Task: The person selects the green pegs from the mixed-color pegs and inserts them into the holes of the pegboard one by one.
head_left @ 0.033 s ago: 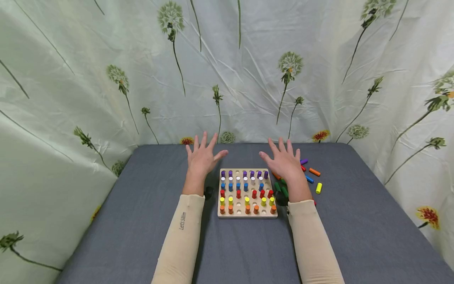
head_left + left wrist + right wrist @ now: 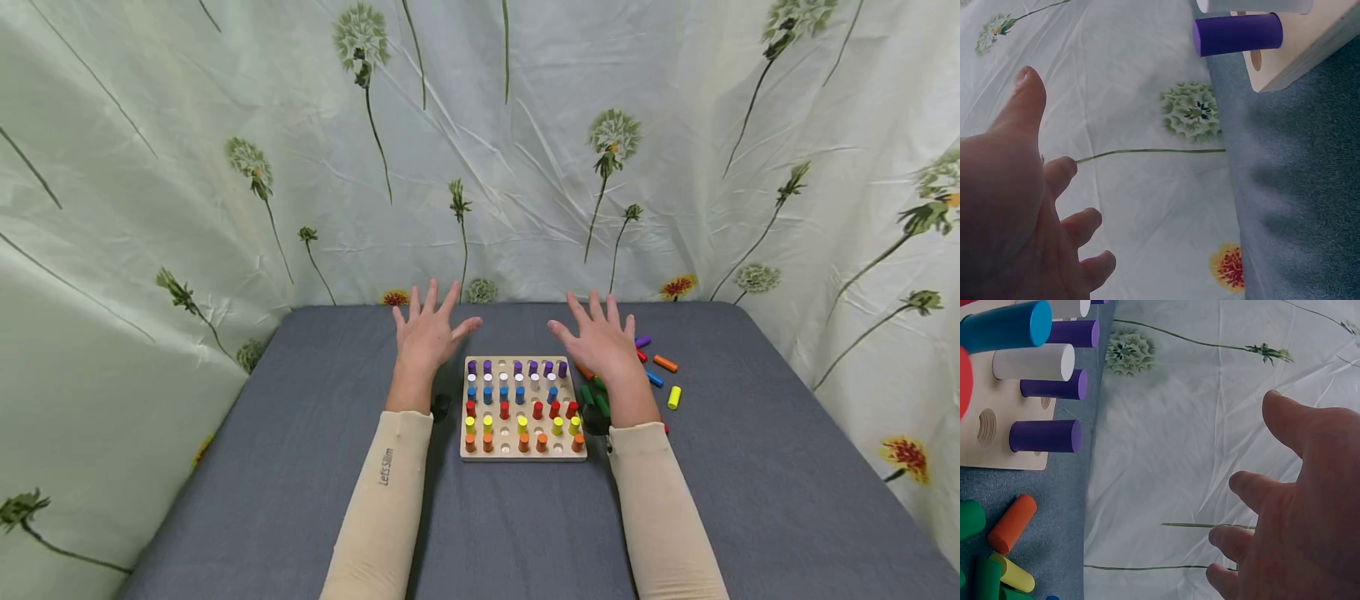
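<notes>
Nothing has moved since the earlier frame: both hands are at the same places over the grey cloth-covered bench (image 2: 300,467). On the left hand (image 2: 426,333) the fingers are spread and straight, so its grip is apart and holds nothing; it hovers just beside the far left corner of the square pale wooden peg board (image 2: 523,452). For the right hand (image 2: 602,343) it is the same, fingers apart and empty, above the far right corner of the board. On the board stand rows of short coloured wooden pegs (image 2: 517,392): purple at the far side, then white, blue, red, yellow and orange at the near side, with some holes free. Loose coloured pegs (image 2: 664,363) lie scattered on the bench to the right of the board, partly hidden under the right wrist, so they crowd that side. Left of the board and in front of it, the bench has open room. A pale curtain with printed dandelions (image 2: 525,150) closes the bench at the back and at both sides.
</notes>
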Action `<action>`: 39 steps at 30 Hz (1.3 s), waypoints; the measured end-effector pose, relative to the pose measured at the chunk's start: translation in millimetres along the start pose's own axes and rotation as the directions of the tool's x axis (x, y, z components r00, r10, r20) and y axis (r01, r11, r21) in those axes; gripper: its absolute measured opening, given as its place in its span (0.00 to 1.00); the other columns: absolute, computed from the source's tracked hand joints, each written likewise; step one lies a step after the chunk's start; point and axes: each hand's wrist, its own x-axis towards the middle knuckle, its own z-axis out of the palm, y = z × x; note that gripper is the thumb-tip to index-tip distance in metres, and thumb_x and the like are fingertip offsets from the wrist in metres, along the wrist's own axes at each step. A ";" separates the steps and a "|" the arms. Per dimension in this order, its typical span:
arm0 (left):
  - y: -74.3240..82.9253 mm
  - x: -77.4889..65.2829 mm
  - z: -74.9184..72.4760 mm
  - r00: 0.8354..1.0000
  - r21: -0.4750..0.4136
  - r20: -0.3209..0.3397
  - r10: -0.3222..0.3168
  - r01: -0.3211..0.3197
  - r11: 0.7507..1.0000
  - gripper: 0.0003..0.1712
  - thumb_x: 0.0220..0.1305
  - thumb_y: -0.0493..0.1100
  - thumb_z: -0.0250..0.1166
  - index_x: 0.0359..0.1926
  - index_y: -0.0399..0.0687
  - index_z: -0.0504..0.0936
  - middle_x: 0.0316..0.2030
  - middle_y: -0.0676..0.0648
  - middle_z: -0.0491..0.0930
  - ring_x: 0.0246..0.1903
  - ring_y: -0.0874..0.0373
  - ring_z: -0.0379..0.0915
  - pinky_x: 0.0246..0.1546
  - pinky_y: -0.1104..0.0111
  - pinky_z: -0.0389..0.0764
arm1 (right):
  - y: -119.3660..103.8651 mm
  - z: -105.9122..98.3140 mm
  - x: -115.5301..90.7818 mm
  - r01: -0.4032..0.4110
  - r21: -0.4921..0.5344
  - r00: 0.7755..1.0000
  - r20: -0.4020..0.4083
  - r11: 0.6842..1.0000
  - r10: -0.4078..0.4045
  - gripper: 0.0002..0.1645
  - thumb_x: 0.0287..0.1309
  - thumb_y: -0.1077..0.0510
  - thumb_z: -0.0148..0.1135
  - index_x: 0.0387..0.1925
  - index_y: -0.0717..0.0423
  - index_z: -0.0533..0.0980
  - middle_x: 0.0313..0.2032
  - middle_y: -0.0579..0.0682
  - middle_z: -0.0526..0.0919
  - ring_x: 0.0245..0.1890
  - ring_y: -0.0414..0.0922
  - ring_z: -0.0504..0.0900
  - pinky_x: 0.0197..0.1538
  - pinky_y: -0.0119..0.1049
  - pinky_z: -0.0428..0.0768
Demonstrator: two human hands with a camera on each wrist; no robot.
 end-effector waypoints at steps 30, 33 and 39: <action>-19.3 -22.1 -37.9 0.975 -0.131 0.093 0.203 -0.190 0.973 0.54 0.74 0.78 0.47 0.86 0.68 0.32 0.87 0.48 0.24 0.86 0.38 0.25 0.80 0.31 0.33 | 10.5 -13.8 -4.1 -0.008 0.055 1.000 -0.003 0.998 0.009 0.49 0.80 0.29 0.41 0.87 0.45 0.39 0.86 0.63 0.35 0.86 0.66 0.28 0.80 0.74 0.30; -26.4 -25.2 -37.9 0.962 -0.136 0.094 0.256 -0.242 0.961 0.55 0.76 0.75 0.51 0.86 0.67 0.31 0.87 0.47 0.25 0.86 0.39 0.25 0.80 0.31 0.35 | 12.1 -16.8 -4.8 0.002 0.069 1.000 -0.023 0.998 0.000 0.49 0.81 0.30 0.41 0.87 0.45 0.40 0.86 0.64 0.36 0.86 0.66 0.30 0.79 0.74 0.30; -40.6 -40.1 -25.6 0.946 -0.140 0.137 0.294 -0.275 0.951 0.61 0.74 0.72 0.59 0.87 0.57 0.30 0.87 0.46 0.28 0.87 0.41 0.27 0.80 0.32 0.37 | 18.0 -22.6 -8.2 0.015 0.090 0.999 -0.041 0.996 -0.011 0.48 0.81 0.31 0.43 0.87 0.45 0.39 0.86 0.64 0.36 0.86 0.66 0.33 0.79 0.75 0.33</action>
